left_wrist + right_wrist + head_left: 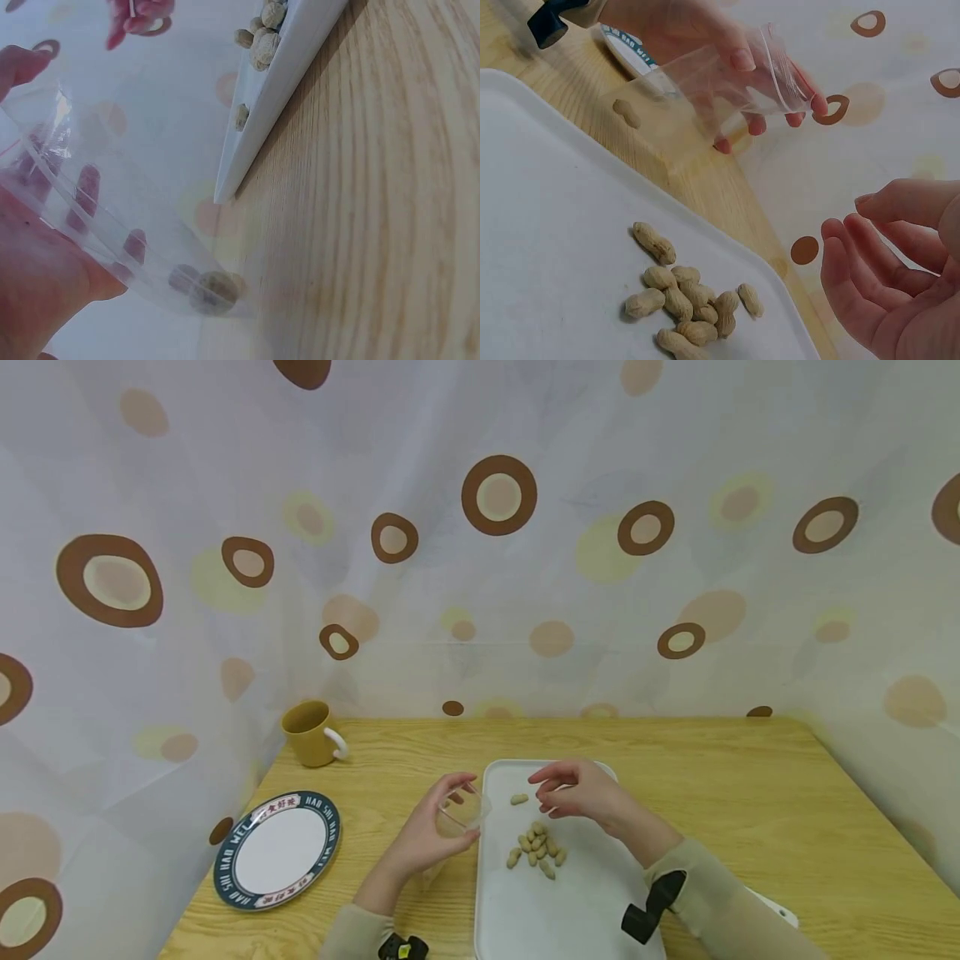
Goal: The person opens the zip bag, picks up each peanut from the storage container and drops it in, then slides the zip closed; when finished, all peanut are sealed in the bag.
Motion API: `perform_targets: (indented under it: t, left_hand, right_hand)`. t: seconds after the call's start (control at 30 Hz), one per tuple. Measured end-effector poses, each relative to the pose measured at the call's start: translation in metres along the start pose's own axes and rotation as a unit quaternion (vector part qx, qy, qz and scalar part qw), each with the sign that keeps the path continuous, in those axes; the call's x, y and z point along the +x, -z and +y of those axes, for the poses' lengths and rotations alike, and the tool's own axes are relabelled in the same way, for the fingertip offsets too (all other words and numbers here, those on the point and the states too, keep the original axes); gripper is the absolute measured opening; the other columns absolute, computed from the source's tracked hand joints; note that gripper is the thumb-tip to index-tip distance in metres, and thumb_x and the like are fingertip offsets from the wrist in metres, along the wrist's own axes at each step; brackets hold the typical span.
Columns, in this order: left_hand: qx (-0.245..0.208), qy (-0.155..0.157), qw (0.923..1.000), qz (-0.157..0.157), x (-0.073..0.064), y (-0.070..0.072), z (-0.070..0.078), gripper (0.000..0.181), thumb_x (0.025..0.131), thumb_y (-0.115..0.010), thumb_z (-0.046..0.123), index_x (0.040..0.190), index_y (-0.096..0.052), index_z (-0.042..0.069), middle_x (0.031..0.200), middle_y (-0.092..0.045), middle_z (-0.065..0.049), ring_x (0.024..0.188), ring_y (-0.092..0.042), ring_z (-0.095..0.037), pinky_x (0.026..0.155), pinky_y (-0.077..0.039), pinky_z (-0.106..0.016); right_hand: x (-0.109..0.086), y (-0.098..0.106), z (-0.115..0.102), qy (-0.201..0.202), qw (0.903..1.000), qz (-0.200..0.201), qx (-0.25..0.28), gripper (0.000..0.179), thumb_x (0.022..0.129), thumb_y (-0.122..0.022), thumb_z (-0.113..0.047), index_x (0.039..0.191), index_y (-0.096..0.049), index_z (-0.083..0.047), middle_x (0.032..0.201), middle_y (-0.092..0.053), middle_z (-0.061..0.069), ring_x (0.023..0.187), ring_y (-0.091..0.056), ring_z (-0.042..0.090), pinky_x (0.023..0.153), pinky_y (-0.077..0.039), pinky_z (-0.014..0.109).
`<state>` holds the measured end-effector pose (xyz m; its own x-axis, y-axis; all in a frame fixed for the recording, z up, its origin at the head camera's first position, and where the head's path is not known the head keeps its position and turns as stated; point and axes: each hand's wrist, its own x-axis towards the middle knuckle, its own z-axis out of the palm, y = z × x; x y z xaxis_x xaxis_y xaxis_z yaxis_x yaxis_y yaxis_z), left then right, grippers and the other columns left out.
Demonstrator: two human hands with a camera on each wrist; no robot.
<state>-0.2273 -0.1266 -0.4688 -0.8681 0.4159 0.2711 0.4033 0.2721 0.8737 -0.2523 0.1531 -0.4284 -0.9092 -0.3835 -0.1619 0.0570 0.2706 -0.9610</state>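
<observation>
My left hand (pixel 427 833) holds a clear zip bag (pixel 671 97) with its mouth spread between thumb and fingers, just left of the white tray (pixel 585 893). A single peanut (pixel 626 113) in its shell lies at the bottom of the bag; in the left wrist view it shows low in the plastic. Over the tray hovers my right hand (pixel 588 797), fingers loosely bent and nothing between them. Below it, a small heap of peanuts (pixel 536 843) sits on the tray, and a lone peanut (pixel 519 798) lies farther back.
To the left, a white plate with a dark patterned rim (pixel 326 827) lies on the wooden table (pixel 750 810). Behind it stands a mustard mug (pixel 307 742) with a white handle. A white flat end with a hole (pixel 780 910) pokes out beside my right forearm. A patterned curtain (pixel 570 443) surrounds the table.
</observation>
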Motion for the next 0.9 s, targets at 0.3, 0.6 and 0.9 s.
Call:
perform_targets:
  t: [0.3,0.6,0.9]
  left_hand:
    - [0.003,0.002,1.0000,-0.003,-0.001,0.000,-0.003,0.069,0.081,-0.078,0.009,0.142,-0.045,0.008,0.129,-0.054,-0.012,0.117,-0.048,-0.036,0.098,-0.040,-0.052]
    - [0.003,0.005,1.0000,0.006,-0.001,0.001,-0.002,0.070,0.079,-0.079,0.009,0.142,-0.046,0.009,0.128,-0.056,-0.008,0.116,-0.049,-0.027,0.099,-0.038,-0.046]
    - [0.007,-0.003,1.0000,0.005,-0.002,0.002,-0.002,0.069,0.080,-0.078,0.008,0.141,-0.046,0.006,0.127,-0.057,-0.010,0.114,-0.051,-0.028,0.099,-0.039,-0.046]
  right_hand:
    - [-0.005,0.007,0.019,-0.026,0.9993,0.009,-0.026,0.039,0.090,-0.067,-0.008,0.126,-0.060,0.006,0.107,-0.067,0.024,0.088,-0.069,0.023,0.081,-0.058,0.038]
    - [-0.007,0.007,0.040,-0.038,0.9975,0.012,-0.059,0.034,0.087,-0.070,-0.004,0.119,-0.064,0.005,0.098,-0.069,0.013,0.081,-0.065,0.017,0.075,-0.058,0.034]
    - [-0.005,0.004,0.055,-0.043,0.9933,0.016,-0.106,0.028,0.083,-0.073,-0.004,0.111,-0.069,0.000,0.089,-0.070,0.006,0.074,-0.062,0.015,0.068,-0.054,0.029]
